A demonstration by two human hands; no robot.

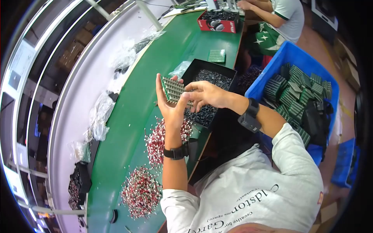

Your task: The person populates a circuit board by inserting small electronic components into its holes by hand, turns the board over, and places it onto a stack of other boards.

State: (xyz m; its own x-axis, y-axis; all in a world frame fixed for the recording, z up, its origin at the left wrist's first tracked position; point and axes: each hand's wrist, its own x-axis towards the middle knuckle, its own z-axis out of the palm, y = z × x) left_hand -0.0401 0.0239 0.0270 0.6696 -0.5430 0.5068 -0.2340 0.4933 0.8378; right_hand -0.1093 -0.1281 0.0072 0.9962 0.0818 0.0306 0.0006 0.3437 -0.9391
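My left hand (171,110) holds up a green circuit board panel (173,90) by its edges, fingers along one side and thumb on the other. Rows of small metallic parts cover the panel's visible face. My right hand (208,95) is at the panel's right edge, its fingers bent; whatever they pinch is too small or hidden to make out. Beneath my right hand stands a black tray (191,72) filled with small black parts (213,79). Nearer me, beside my left forearm, lies a heap of small red-and-white wired parts (155,145), with a second heap (142,192) closer still.
Another green panel (217,56) lies beyond the tray on the green table (116,155). A red box (203,25) of black parts stands farther off, near a co-worker (287,19). At my right, a blue bin (268,72) holds many panels. Plastic bags (100,116) line the left ledge.
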